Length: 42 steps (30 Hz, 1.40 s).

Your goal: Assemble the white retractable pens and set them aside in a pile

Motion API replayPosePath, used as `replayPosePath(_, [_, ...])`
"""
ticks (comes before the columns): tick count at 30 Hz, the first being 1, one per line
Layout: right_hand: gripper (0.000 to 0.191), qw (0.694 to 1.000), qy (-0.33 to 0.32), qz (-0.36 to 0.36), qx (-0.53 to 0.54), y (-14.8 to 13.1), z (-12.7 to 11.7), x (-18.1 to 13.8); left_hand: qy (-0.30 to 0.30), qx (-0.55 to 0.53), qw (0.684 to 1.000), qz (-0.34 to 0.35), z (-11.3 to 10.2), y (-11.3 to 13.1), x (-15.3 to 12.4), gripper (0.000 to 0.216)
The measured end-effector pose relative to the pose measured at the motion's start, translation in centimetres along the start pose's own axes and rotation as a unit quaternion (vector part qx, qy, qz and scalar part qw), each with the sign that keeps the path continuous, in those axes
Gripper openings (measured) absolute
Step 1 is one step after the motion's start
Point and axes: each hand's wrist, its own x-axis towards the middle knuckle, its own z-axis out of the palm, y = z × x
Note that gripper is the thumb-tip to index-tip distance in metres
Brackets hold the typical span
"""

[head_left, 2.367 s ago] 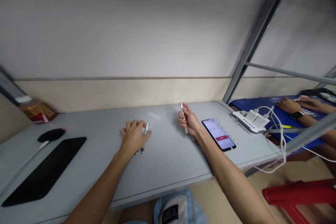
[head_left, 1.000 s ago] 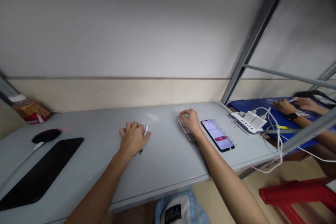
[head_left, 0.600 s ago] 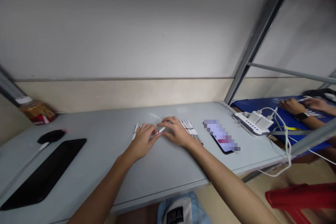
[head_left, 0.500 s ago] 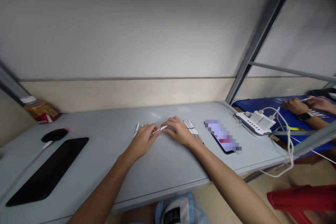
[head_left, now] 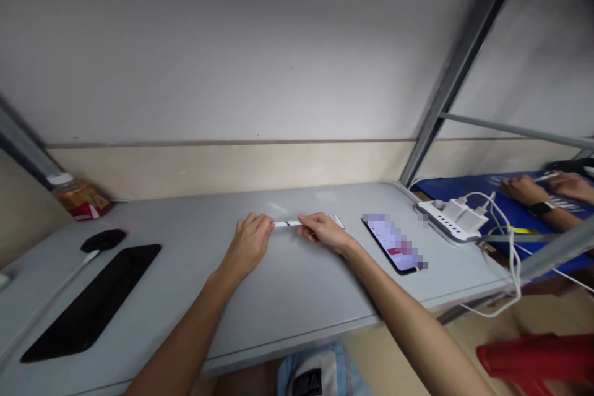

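Note:
A white pen (head_left: 288,223) is held level just above the grey table (head_left: 288,297), one end in each hand. My left hand (head_left: 249,244) is closed on its left end. My right hand (head_left: 325,232) pinches its right end. Behind my right hand lies a row of several white pens (head_left: 338,220), mostly hidden by the fingers. A phone (head_left: 394,244) with a lit screen lies flat just right of my right hand.
A black pad (head_left: 93,302) and a black mouse (head_left: 103,239) sit at the left, a jar (head_left: 80,197) by the wall. A white power strip (head_left: 452,223) with chargers and cables lies at the right edge. Another person's hands (head_left: 547,189) work on a blue table. A red stool (head_left: 538,360) stands low right.
My right hand set a pen in the row by the phone, then came left to meet my left hand. Both hands now hold one pen between them.

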Motion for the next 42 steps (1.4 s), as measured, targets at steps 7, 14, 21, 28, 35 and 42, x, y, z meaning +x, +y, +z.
replayPosePath(7, [0.044, 0.99, 0.03, -0.073, -0.116, -0.3, 0.4, -0.2, -0.008, -0.001, 1.0, -0.02, 0.4, -0.3, 0.1, 0.027])
replayPosePath(14, [0.022, 0.946, 0.122, -0.199, -0.227, -0.7, 0.6, -0.4, 0.004, -0.064, 0.996, -0.063, 1.0, -0.5, 0.2, 0.028])
replayPosePath(21, [0.029, 0.952, 0.12, -0.132, -0.248, 0.0, 0.6, -0.2, -0.006, -0.065, 0.997, -0.042, 1.2, -0.4, 0.0, 0.031])
replayPosePath(28, [0.03, 0.96, 0.147, -0.109, -0.21, 0.0, 0.4, -0.2, -0.025, -0.059, 0.998, -0.03, 1.4, -0.2, -0.2, 0.025])
replayPosePath(35, [0.031, 0.958, 0.143, -0.143, -0.206, -0.3, 0.3, -0.3, -0.053, -0.063, 0.996, -0.031, 1.7, -0.5, -0.3, 0.023])
replayPosePath(42, [0.009, 0.94, 0.131, -0.168, -0.267, -0.4, 0.3, -0.5, -0.048, -0.03, 0.998, -0.014, 1.4, -0.4, -0.2, 0.028])
